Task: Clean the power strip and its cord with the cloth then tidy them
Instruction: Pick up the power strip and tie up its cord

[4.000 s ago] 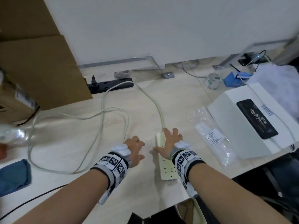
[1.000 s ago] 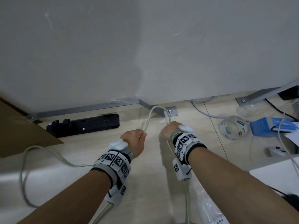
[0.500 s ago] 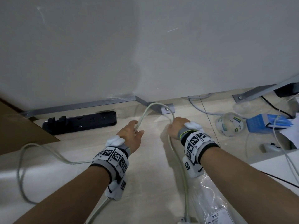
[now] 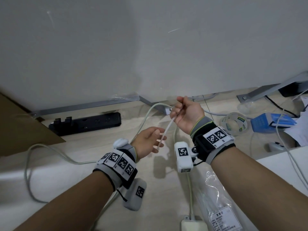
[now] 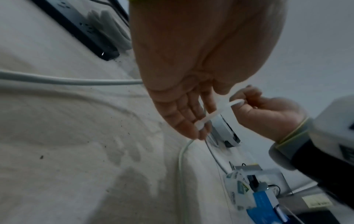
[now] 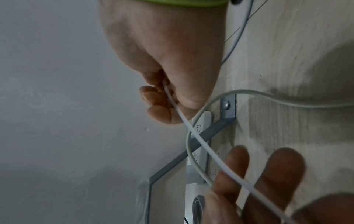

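Observation:
My right hand [image 4: 176, 112] is raised above the table and pinches one end of a thin white cable tie [image 4: 167, 130]. The tie slants down to my left hand [image 4: 158, 139], whose straight fingers [image 5: 184, 124] lie under its other end. The pale cord [image 4: 190, 197] arches on the table under both hands, and neither hand holds it. Its loop [image 6: 191, 136] passes behind the tie in the right wrist view. Only the end of the white power strip [image 4: 194, 225] shows at the bottom edge. No cloth is in view.
A black power strip [image 4: 86, 124] lies along the wall. A metal bracket [image 4: 145, 99] is bolted at the wall's foot. A tape roll [image 4: 235, 122], a blue box [image 4: 270, 120] and cables sit at the right. A plastic bag [image 4: 220, 205] lies at the lower right.
Both hands were low on the cord loop. My right hand has since risen and turned palm up with the white tie. My left hand has let go of the cord and opened beneath it.

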A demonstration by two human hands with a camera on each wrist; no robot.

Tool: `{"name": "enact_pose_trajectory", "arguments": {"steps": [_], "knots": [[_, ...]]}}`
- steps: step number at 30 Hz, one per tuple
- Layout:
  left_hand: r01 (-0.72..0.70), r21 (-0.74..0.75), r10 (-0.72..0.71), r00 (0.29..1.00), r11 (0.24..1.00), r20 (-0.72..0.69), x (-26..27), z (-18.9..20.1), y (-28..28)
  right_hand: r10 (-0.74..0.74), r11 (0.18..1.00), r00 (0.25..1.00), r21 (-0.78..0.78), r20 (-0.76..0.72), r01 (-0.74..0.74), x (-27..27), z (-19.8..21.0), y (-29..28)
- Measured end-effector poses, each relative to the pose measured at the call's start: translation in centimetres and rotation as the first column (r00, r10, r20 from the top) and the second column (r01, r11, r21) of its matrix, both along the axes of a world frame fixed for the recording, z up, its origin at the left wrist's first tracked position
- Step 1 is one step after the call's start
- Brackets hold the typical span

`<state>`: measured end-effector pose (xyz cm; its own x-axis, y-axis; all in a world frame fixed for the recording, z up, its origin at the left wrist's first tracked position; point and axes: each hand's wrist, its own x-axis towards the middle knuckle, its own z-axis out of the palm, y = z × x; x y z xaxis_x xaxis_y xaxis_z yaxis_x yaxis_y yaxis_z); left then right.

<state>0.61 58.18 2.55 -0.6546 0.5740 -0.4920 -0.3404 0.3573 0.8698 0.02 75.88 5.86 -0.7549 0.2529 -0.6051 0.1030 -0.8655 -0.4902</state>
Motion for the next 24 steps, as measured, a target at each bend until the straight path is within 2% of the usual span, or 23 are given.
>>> {"name": "enact_pose_trajectory", "arguments": {"steps": [2, 4, 6, 8, 9, 10, 11, 13, 16, 18, 21, 24], "knots": [[0.041, 0.047, -0.044, 0.996, 0.998, 0.073, 0.1, 0.6, -0.2, -0.033, 0.999, 0.999, -0.027, -0.003, 0.033, 0.1, -0.1, 0.2], [0.099, 0.036, -0.100, 0.994, 0.994, 0.044, 0.2, 0.8, -0.4, -0.049, 0.998, 0.999, -0.038, 0.014, 0.049, 0.2, -0.3, 0.3], [0.087, 0.001, -0.087, 0.996, 0.996, 0.006, 0.2, 0.9, -0.4, -0.055, 0.998, 0.998, -0.011, 0.032, 0.055, 0.5, -0.4, 0.4], [-0.010, -0.039, 0.009, 1.000, 0.999, -0.024, 0.1, 0.8, 0.0, -0.008, 0.992, 0.995, 0.127, 0.095, -0.004, 0.8, -0.8, -0.1], [-0.071, -0.079, 0.066, 0.996, 0.994, -0.061, -0.1, 0.7, 0.2, 0.049, 0.967, 0.987, 0.240, 0.156, -0.086, 1.1, -1.1, -0.5], [-0.123, -0.130, 0.107, 0.987, 0.984, -0.119, -0.2, 0.6, 0.4, 0.123, 0.911, 0.966, 0.360, 0.229, -0.202, 1.4, -1.4, -1.2], [-0.147, -0.186, 0.109, 0.974, 0.972, -0.197, -0.4, 0.4, 0.6, 0.204, 0.822, 0.931, 0.465, 0.302, -0.330, 1.7, -1.8, -1.9], [-0.093, -0.291, -0.018, 0.934, 0.952, -0.356, -0.7, 0.3, 1.0, 0.305, 0.615, 0.849, 0.592, 0.431, -0.522, 2.3, -2.5, -3.3], [0.040, -0.402, -0.263, 0.813, 0.915, -0.519, -0.6, 0.4, 2.1, 0.232, 0.436, 0.799, 0.675, 0.555, -0.595, 2.6, -2.9, -3.7], [0.080, -0.412, -0.327, 0.752, 0.907, -0.573, -0.4, 0.3, 2.7, 0.188, 0.383, 0.764, 0.670, 0.618, -0.636, 2.2, -2.9, -3.0], [0.032, -0.367, -0.265, 0.749, 0.930, -0.608, -0.3, -0.2, 2.5, 0.201, 0.380, 0.684, 0.588, 0.701, -0.714, 2.6, -3.0, -1.6], [-0.169, -0.305, -0.066, 0.772, 0.937, -0.632, -1.7, -1.2, 0.9, 0.222, 0.170, 0.539, 0.512, 0.813, -0.842, 4.6, -4.2, -0.5]]}}
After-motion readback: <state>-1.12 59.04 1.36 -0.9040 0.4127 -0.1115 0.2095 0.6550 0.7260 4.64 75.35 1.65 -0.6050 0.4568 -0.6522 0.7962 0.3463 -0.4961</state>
